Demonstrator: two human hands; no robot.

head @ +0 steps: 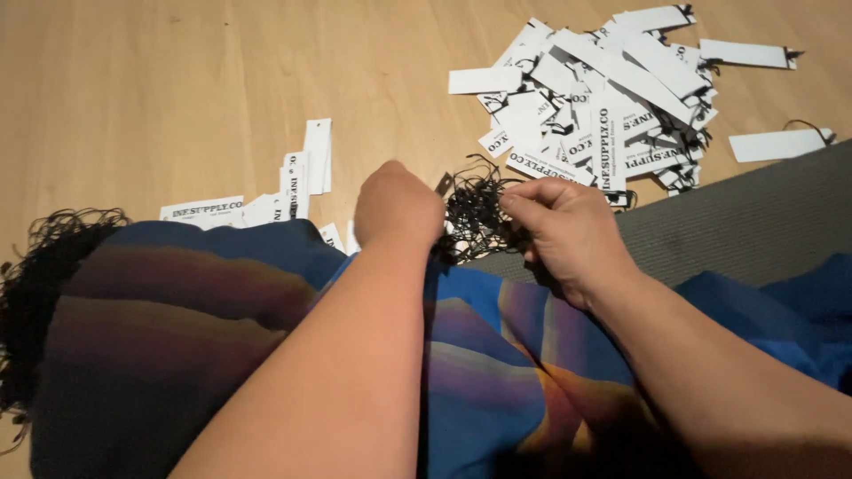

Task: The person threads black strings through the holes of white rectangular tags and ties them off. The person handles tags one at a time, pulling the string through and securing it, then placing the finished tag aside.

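Observation:
My left hand is closed into a fist at the near edge of a tangled bunch of thin black strings on the wooden floor; what it grips is hidden behind the knuckles. My right hand pinches strands of the same bunch between thumb and fingertips. Both forearms reach over a blue, purple and orange patterned cloth spread across my lap.
A heap of white rectangular paper tags with black loops lies at the far right. A few more white tags lie left of my hands. A grey mat covers the floor at right. Another clump of black strings sits at the left edge.

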